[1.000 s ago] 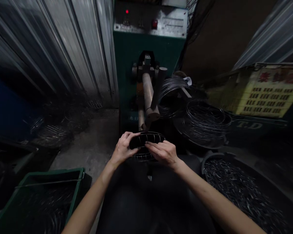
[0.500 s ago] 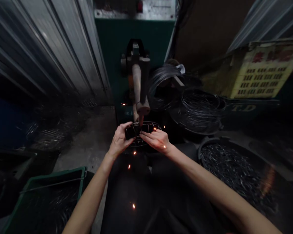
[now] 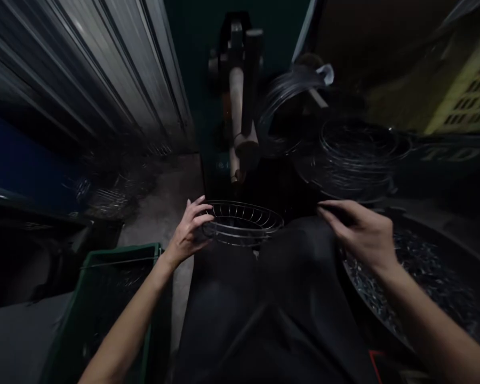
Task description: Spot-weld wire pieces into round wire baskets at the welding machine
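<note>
Centrally, wire basket [image 3: 242, 223] rests at knees, rim up, below welder arm [image 3: 240, 106]. Left hand [image 3: 188, 234] pinches its left rim; right hand [image 3: 362, 232] spread loose, holding nothing, over tub [image 3: 436, 298] of small metal bits at lower right. Green crate [image 3: 116, 298] lower left — contents too dark. Wire coils [image 3: 356, 154] upper right. Yellow sign [image 3: 468, 90] blurred, unreadable; faint "T D" below it. Bare floor strip left of basket.

Green crate [image 3: 144, 255] at lower left w/ wire bits inside. Corrugated metal wall [image 3: 116, 90] on left. Welding machine arm [image 3: 240, 106] at top centre. Stacked wire rings [image 3: 360, 154] to its right; round tub of short wire pieces [image 3: 428, 277] at lower right. Yellow sign [image 3: 464, 96] at far right, blurred.
</note>
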`<state>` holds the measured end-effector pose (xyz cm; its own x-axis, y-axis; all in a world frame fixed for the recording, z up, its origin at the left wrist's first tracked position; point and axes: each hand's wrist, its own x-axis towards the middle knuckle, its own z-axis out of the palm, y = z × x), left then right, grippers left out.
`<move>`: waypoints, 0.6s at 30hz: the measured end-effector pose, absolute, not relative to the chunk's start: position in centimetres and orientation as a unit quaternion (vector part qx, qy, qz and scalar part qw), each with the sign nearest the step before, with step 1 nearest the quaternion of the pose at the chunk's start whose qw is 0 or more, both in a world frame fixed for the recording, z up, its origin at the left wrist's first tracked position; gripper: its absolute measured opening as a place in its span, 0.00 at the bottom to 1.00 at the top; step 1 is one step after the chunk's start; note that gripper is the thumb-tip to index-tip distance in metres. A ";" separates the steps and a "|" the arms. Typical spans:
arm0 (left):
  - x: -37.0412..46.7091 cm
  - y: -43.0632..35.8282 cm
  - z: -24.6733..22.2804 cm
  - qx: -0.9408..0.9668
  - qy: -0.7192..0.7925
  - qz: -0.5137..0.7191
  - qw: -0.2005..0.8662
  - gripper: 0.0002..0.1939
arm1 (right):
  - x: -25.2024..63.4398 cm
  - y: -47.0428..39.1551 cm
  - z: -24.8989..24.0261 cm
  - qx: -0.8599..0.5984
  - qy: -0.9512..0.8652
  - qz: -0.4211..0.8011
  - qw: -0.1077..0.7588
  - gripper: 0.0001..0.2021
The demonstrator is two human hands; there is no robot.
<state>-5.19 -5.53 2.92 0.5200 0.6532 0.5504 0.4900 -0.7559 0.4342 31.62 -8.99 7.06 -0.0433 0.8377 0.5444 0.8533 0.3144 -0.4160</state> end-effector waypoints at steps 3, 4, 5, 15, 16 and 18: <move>-7.2 -8.7 4.9 0.884 0.315 0.337 0.076 0.21 | 30.8 -7.1 6.8 -0.558 -0.765 0.125 0.295 0.09; -7.6 -9.5 5.3 0.891 0.316 0.320 0.065 0.22 | 29.9 -6.1 6.3 -0.537 -0.784 0.167 0.263 0.09; -8.0 -10.2 5.6 0.896 0.318 0.305 0.055 0.22 | 28.8 -5.0 5.6 -0.517 -0.799 0.202 0.231 0.09; -11.1 -13.2 3.6 0.902 0.341 0.259 0.049 0.22 | 15.0 1.9 -3.5 -0.432 -0.842 0.321 0.037 0.12; -11.7 -13.4 2.7 0.895 0.350 0.270 0.056 0.25 | 14.5 2.0 -4.0 -0.430 -0.842 0.325 0.033 0.11; -12.6 -14.0 0.3 0.846 0.404 0.341 0.072 0.32 | 14.1 2.1 -4.6 -0.430 -0.840 0.329 0.029 0.11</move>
<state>-12.58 -14.02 0.30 0.4403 0.7328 0.5188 0.6342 -0.6629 0.3980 14.13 2.13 -4.57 -0.6289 0.7415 -0.2338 0.7034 0.4144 -0.5775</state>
